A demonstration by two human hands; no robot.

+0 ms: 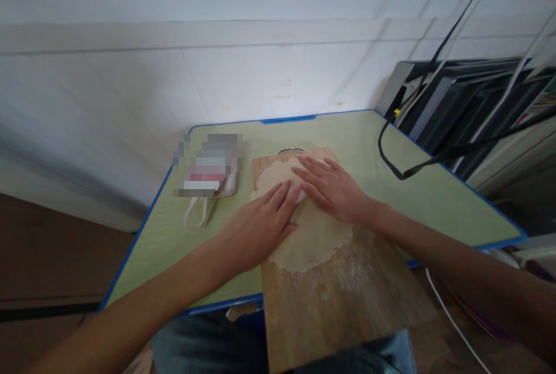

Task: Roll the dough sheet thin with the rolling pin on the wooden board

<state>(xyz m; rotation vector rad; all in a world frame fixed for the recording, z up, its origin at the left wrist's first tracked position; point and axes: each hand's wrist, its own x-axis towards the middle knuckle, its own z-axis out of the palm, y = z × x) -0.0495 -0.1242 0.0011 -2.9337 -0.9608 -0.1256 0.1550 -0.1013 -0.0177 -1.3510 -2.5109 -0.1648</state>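
A thin, pale sheet of dough [315,246] with an uneven edge lies spread over the far part of a wooden board [339,310]. My left hand [271,217] rests on the dough's left side, fingers stretched toward the middle. From the right, my right hand [332,189] lies across its upper part with fingers extended, and the fingertips of both hands nearly meet. A pale edge or ridge shows between them; whether it is a fold of dough or something else under the fingers, I cannot tell. White flour dusts the board nearer to me.
The board overhangs the near edge of a pale green table [434,206] with blue trim. At left lies a pixelated item [211,168] with a white loop [195,215]. Black cable [403,174] hangs over the right side, by dark folders [469,102]. A white wall stands behind.
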